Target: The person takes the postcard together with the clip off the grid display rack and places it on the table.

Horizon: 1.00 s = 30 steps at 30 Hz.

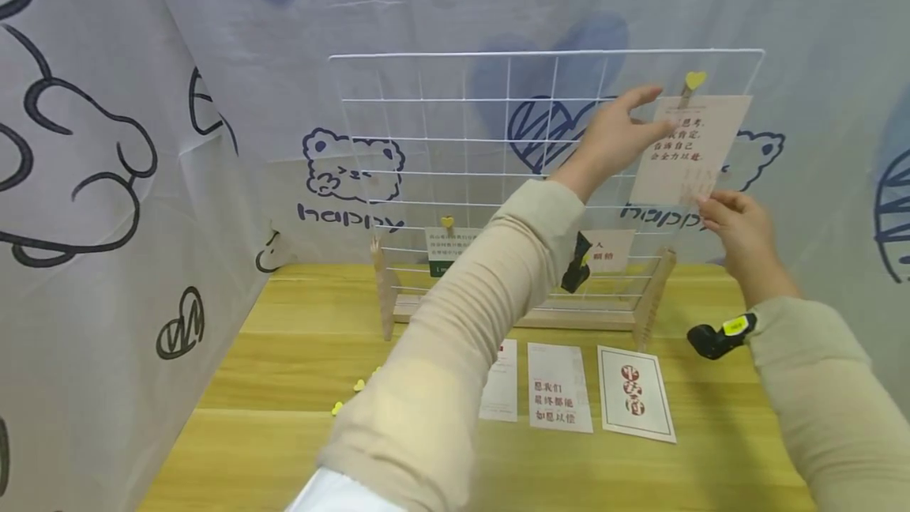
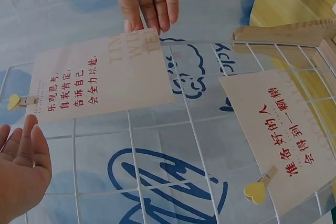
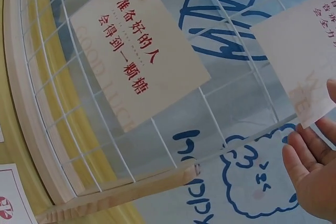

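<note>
A pale card with red writing [image 1: 682,144] hangs at the right of the white wire grid [image 1: 486,101], held by a wooden clip with a yellow heart [image 1: 695,80]. My left hand [image 1: 622,137] is at the card's upper left, its fingers extended; in the left wrist view the hand [image 2: 23,166] lies beside the clip [image 2: 16,102] and grips nothing. My right hand [image 1: 742,231] is at the lower right corner of the card. The right wrist view shows its fingers [image 3: 307,156] fairly straight at that corner, the thumb apart from them.
A second red-lettered card [image 3: 134,51] and a green-and-white card [image 1: 444,247] are clipped lower on the grid. Wooden feet [image 1: 652,299] support it on the yellow table [image 1: 284,385]. Printed cards [image 1: 560,385] and yellow heart clips [image 1: 337,408] lie in front. A patterned curtain [image 1: 235,101] hangs behind.
</note>
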### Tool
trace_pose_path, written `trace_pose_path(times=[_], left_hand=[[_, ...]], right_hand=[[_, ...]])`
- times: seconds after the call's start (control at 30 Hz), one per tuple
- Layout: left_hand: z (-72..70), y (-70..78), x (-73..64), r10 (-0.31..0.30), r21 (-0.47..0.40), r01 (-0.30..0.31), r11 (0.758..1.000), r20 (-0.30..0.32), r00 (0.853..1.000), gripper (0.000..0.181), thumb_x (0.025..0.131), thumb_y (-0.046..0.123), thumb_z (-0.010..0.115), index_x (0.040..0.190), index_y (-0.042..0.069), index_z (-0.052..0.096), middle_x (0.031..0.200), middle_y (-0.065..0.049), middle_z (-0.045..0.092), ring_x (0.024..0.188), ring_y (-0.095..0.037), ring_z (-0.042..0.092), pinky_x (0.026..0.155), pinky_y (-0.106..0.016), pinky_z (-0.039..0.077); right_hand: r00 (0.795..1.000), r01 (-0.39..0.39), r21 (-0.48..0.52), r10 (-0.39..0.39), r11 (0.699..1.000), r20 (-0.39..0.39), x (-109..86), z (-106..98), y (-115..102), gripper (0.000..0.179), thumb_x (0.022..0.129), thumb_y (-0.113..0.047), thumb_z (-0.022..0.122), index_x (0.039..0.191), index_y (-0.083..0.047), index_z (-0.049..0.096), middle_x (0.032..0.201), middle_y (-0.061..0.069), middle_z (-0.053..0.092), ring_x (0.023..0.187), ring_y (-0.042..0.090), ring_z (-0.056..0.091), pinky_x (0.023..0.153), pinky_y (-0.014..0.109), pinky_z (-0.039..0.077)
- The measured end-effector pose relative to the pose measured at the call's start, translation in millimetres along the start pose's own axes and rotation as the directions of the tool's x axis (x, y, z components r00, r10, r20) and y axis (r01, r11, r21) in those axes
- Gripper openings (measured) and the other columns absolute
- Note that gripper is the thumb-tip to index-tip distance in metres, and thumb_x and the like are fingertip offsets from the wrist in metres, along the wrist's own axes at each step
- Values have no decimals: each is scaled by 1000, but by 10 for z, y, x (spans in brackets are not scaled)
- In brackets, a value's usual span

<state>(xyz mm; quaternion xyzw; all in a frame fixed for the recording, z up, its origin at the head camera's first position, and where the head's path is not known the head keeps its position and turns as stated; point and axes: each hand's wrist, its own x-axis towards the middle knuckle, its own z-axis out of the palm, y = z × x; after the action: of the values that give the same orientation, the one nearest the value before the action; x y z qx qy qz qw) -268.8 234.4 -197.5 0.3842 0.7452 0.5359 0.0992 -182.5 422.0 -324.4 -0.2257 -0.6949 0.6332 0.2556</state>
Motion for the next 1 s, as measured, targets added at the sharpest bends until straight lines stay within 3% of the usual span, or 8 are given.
trace_pose_path(times=[0.1,0.13,0.3,0.43,0.57,0.8,1.0], left_hand=[[24,-5,31,-1,4,1,1000,10,1000,53,81,30,60,129,28,38,125,21,39,96,2,48,73,-11,39],[32,1,41,-1,9,0,1000,15,1000,53,81,30,60,129,29,37,125,21,38,96,2,48,73,-11,39],[60,53,79,-4,44,2,999,41,999,57,81,31,59,131,31,33,127,22,36,98,2,47,79,-11,37],[57,82,101,-10,50,7,999,59,998,59,82,31,59,133,32,29,129,21,35,108,2,40,86,-14,33],[59,100,133,-13,68,9,998,63,998,60,82,31,58,134,31,28,130,19,34,115,4,31,92,-15,28],[114,166,201,-34,58,31,998,60,998,63,82,31,58,135,30,24,133,20,28,117,6,26,94,-15,24],[169,197,231,-6,100,0,995,65,998,65,82,32,58,136,28,22,134,17,28,117,4,27,93,-15,26]], right_hand=[[1000,17,2,-17,1000,8,-28,-30,-38,30,75,-35,63,95,-19,48,93,-7,48,81,1,49,91,23,35],[1000,9,-17,-9,1000,2,-275,73,-270,28,76,-36,61,93,-19,46,92,-8,45,80,1,47,94,25,32],[998,57,9,-57,998,-9,-263,67,-368,27,76,-33,62,93,-19,47,93,-7,45,80,1,48,93,23,34],[994,106,105,-103,989,-27,-245,72,-454,25,75,-25,66,92,-14,51,86,-5,50,77,3,50,77,15,43],[992,126,191,-121,973,-34,-231,62,-505,17,73,-15,68,86,-12,56,76,-5,54,72,5,51,62,10,44],[991,131,248,-120,960,-58,-212,43,-531,10,74,-4,66,75,-12,60,69,-4,58,62,6,55,56,14,47],[990,140,246,-137,959,-30,-216,17,-522,9,74,-3,65,75,-11,61,68,-3,59,61,7,56,55,15,47]])
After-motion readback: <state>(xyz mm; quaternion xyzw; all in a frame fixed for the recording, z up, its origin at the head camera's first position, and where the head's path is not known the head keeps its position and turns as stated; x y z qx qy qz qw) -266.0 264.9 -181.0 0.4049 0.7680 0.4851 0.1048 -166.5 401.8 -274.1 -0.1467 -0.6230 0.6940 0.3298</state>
